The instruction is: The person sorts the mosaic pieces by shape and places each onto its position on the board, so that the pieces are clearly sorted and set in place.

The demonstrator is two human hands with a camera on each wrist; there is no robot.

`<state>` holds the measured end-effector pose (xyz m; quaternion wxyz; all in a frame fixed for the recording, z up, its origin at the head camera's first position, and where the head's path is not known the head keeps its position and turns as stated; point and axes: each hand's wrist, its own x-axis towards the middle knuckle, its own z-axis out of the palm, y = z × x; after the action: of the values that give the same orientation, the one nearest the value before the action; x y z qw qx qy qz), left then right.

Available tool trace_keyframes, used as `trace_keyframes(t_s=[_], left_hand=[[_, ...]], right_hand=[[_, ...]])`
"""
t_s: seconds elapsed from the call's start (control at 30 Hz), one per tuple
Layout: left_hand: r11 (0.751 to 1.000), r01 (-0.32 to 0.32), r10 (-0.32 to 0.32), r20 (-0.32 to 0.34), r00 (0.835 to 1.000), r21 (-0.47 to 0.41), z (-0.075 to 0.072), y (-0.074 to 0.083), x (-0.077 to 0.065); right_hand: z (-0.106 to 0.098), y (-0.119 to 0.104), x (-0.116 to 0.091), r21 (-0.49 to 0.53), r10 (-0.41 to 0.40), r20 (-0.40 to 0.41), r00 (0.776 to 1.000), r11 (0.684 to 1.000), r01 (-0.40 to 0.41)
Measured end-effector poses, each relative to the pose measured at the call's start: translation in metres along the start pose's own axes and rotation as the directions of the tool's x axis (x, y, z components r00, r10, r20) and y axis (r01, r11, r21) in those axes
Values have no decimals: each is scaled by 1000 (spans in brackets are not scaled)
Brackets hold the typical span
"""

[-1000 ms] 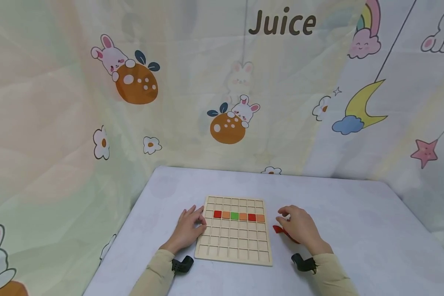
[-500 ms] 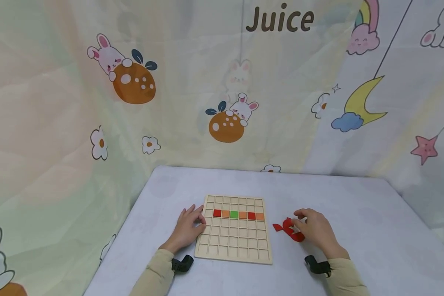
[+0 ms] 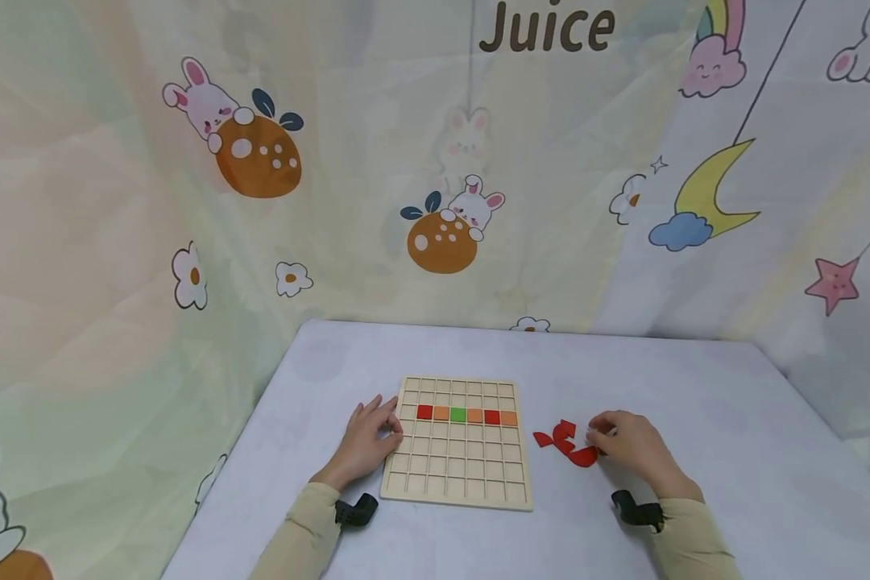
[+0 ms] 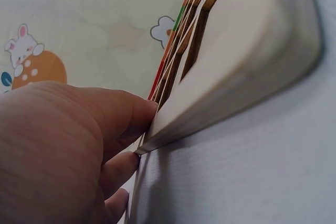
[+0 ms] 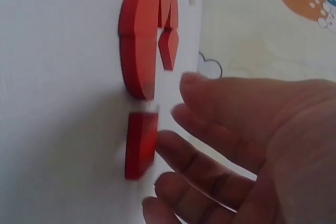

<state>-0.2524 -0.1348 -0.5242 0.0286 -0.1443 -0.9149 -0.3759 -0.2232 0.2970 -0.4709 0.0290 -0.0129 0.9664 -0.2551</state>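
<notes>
A pale wooden grid board point(image 3: 457, 467) lies flat on the table, with one row of red, orange and green square tiles point(image 3: 458, 415) set in it. At its left edge, my left hand point(image 3: 365, 441) grips the rim; the left wrist view shows fingertips point(image 4: 149, 115) against that edge. Flat red pieces point(image 3: 583, 457) lie right of the board, some joined in a curved figure. My right hand point(image 3: 634, 447) is just to their right, fingers loosely bent, holding nothing visible. In the right wrist view a separate red piece point(image 5: 140, 145) lies close by its fingertips; contact is unclear.
A white cloth covers the table point(image 3: 732, 419). Behind it hangs a printed curtain point(image 3: 355, 225) with rabbits, fruit and a moon. Black cameras point(image 3: 357, 510) are strapped at both wrists.
My right hand has moved right, away from the board and over the red pieces, uncovering most of them. The left hand stays at the board's edge. The head view has tilted slightly downward.
</notes>
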Motion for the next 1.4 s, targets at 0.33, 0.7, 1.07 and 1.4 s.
trace_keyframes(t_s=[0.33,0.7,1.07,1.4], left_hand=[[1000,-1,1,-7,1000,-2,2,-1,-1],[1000,-1,1,-14,1000,-5,2,0,-1],[1000,-6,6,-12,1000,4,2,0,0],[1000,1,-1,-10,1000,-1,2,0,-1]], right_hand=[[-7,12,-5,-24,-36,70,997,999,37],[-13,24,-5,0,-19,139,990,1000,19],[-12,27,-6,1,-7,112,994,1000,6],[-4,31,-1,-32,-29,54,998,999,31]])
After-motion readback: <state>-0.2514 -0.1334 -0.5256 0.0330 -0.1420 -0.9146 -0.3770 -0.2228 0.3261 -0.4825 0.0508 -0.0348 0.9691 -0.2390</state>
